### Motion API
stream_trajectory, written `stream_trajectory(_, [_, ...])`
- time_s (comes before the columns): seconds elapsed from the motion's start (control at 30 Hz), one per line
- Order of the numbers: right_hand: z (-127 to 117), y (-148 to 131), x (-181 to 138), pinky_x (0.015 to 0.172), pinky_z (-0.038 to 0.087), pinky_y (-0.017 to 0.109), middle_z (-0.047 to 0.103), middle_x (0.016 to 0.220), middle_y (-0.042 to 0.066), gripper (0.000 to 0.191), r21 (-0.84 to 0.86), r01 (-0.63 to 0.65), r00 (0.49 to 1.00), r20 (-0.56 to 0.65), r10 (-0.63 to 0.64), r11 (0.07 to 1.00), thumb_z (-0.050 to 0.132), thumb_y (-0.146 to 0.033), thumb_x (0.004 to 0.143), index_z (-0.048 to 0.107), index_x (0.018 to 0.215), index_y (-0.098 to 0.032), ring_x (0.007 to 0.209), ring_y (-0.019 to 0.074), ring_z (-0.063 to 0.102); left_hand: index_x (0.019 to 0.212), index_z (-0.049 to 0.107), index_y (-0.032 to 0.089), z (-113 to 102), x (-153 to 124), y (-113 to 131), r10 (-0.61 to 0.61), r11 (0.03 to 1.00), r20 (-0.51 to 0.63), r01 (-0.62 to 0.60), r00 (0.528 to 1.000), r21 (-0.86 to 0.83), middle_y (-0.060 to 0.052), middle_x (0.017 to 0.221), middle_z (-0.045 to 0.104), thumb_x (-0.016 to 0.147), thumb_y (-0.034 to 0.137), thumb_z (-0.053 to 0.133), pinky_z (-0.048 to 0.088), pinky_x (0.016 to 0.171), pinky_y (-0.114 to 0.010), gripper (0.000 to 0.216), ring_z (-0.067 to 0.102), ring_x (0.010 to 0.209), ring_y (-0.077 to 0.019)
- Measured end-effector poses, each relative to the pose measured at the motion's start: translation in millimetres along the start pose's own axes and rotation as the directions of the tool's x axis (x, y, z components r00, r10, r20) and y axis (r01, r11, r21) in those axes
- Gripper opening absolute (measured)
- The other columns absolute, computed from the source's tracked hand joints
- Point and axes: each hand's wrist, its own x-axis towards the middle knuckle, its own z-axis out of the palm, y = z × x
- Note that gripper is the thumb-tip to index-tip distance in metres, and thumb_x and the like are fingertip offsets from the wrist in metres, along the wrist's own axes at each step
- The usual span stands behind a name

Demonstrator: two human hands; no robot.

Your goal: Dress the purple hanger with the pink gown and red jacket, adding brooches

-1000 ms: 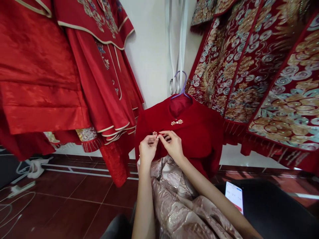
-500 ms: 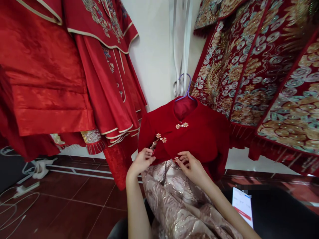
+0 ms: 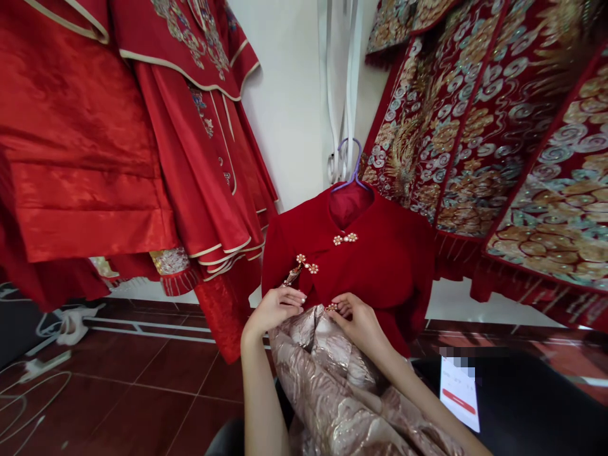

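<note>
A dark red velvet jacket (image 3: 380,266) hangs in front of me on a purple hanger (image 3: 354,180). Flower-shaped, pearl-like clasps (image 3: 345,239) join its front at the neck and again lower on the left. My right hand (image 3: 358,320) pinches another flower clasp (image 3: 331,307) at the lower front edge. Just left of it, my left hand (image 3: 275,310) grips the jacket's lower edge between thumb and fingers, though part of that hold is hidden. Shiny pinkish-silver brocade fabric (image 3: 327,392) lies below both hands, covering my lap.
Red garments (image 3: 194,164) hang at left, and heavily embroidered ones (image 3: 465,145) at right. White straps (image 3: 349,82) run down to the hanger. A phone (image 3: 458,396) rests on a black surface at lower right. Cables (image 3: 35,405) and white shoes (image 3: 73,326) are on the tiled floor.
My right hand has shifted slightly left with the flower clasp. The fingers of my left hand have reached further right along the jacket edge, so the hands are closer together.
</note>
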Motion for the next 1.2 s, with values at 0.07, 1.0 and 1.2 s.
stream_trajectory(0.07, [-5.8,-6.5,-0.5,0.063,0.055,0.032,0.067,0.076,0.003,0.011,0.028,-0.006,1.000,0.020,0.005,1.000,0.065,-0.029,0.079,0.060,0.083,-0.021,0.064,0.0173,0.064,0.084,0.074,0.014,2.7,3.9,-2.9,-0.014,1.000,0.015,0.014,1.000,-0.006,-0.010,0.085,0.074,0.056,0.012,0.077,0.056,0.080,-0.034,0.028,0.069,0.077,-0.0175])
stream_trajectory(1.0, [39.0,-13.4,13.2,0.071,0.053,0.028,0.067,0.084,0.002,0.012,0.166,0.170,0.982,-0.114,-0.153,0.971,0.061,-0.031,0.087,0.065,0.089,-0.020,0.073,0.0151,0.064,0.076,0.075,0.014,13.7,19.3,-17.6,-0.028,0.964,-0.219,0.085,0.975,0.254,-0.007,0.077,0.075,0.063,0.020,0.073,0.055,0.073,-0.028,0.015,0.071,0.075,-0.0197])
stream_trajectory(1.2, [44.1,-10.5,14.7,0.071,0.051,0.029,0.063,0.081,0.001,0.005,0.111,0.194,0.978,-0.100,-0.184,0.975,0.059,-0.025,0.088,0.062,0.089,-0.021,0.074,0.0150,0.061,0.083,0.075,0.013,9.8,14.9,-15.2,0.019,0.948,-0.163,0.034,0.986,0.318,-0.008,0.084,0.076,0.069,0.016,0.066,0.054,0.076,-0.028,0.017,0.071,0.078,-0.0193])
